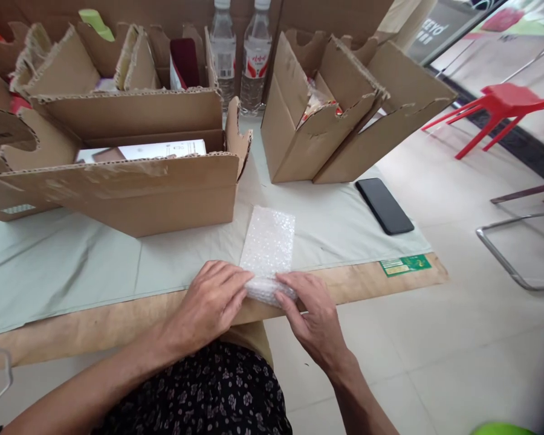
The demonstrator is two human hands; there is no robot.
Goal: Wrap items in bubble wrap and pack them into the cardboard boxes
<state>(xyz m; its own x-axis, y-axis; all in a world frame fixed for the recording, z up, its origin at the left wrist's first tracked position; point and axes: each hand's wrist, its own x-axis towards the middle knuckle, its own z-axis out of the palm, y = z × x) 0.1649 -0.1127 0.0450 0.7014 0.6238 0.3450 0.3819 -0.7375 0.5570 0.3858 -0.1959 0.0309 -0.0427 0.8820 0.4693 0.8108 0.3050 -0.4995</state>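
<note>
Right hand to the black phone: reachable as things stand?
Likely yes: nothing stands between the right hand and the black phone on the cloth, though that hand is busy holding the bubble wrap.

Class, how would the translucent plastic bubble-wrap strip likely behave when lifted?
The translucent plastic bubble-wrap strip is probably floppy: its near end curls into a bundle between left hand and right hand. Its flat bubbled part seems light; the bundle could hide weight.

A pale cloth (330, 241) covers the wooden table (118, 324), leaving its front edge bare. On the cloth stand open cardboard boxes (185, 202) and two clear bottles (256, 63); a black phone (384, 206) and bubble wrap (268, 241) lie nearer the front. A green label (408, 264) sits on the wood.
</note>
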